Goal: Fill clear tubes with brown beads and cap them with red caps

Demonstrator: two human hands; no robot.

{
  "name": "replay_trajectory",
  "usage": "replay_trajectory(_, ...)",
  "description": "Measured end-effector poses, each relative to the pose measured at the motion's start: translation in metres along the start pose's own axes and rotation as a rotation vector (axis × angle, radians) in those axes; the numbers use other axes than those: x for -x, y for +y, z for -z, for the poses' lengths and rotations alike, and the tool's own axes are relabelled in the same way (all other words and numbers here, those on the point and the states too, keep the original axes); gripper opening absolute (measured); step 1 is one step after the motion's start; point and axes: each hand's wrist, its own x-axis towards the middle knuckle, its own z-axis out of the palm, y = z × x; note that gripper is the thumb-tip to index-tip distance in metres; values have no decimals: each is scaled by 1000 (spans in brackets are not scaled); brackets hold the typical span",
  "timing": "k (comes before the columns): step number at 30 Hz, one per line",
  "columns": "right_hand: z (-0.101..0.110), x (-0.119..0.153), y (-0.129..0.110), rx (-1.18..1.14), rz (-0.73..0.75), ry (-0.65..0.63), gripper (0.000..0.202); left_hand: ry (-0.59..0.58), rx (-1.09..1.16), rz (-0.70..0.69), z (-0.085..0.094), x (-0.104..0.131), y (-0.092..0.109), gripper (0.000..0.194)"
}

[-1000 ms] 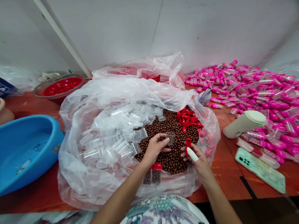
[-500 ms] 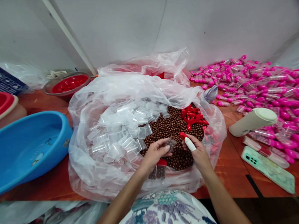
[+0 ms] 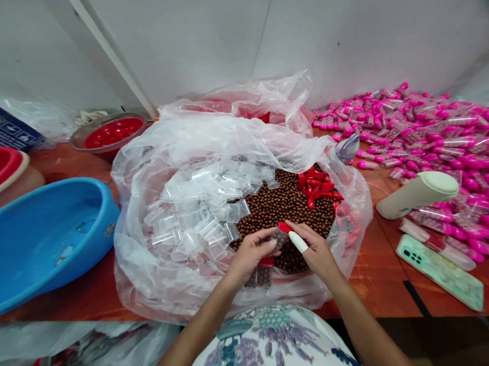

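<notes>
My left hand [image 3: 252, 251] is closed on a clear plastic tube [image 3: 278, 237] with brown beads inside. A red cap [image 3: 284, 227] sits at the tube's mouth, pinched by my right hand [image 3: 312, 249], which wears a white cover on one finger. Whether the cap is fully seated I cannot tell. Both hands are over a heap of small brown beads [image 3: 278, 203]. Below my left hand lies a filled tube [image 3: 258, 277] with a red cap. Empty clear tubes [image 3: 205, 207] are piled to the left, and loose red caps [image 3: 316, 186] lie on the beads at the right.
A translucent plastic bag [image 3: 152, 297] surrounds the beads and tubes. At left stand a blue basin [image 3: 87, 235] and a bowl of red pieces [image 3: 113, 135]. Rightward are a beige cylinder [image 3: 417, 194], a phone [image 3: 440, 271] and many pink-capped tubes [image 3: 451, 139].
My right hand has moved left with the red cap, bringing it to the end of the tube in my left hand. My left hand has stayed nearly in place.
</notes>
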Motion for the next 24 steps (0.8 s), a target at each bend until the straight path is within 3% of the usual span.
replay_trajectory(5,-3,6,2,187,152,-52,42,-4,-61,-64,0,0,-5,44)
replay_trajectory(11,-13,8,5,466,264,10,65,3,-20,-93,-3,0,-7,40)
replay_trajectory(15,-13,8,6,545,317,11,60,-25,92,29,-6,-3,-5,42)
replay_trajectory(19,-19,12,6,585,323,-23,56,-32,179,145,-13,-7,-8,61)
replay_trajectory(24,-22,17,0,487,246,-98,58,37,153,75,-19,-6,-18,54)
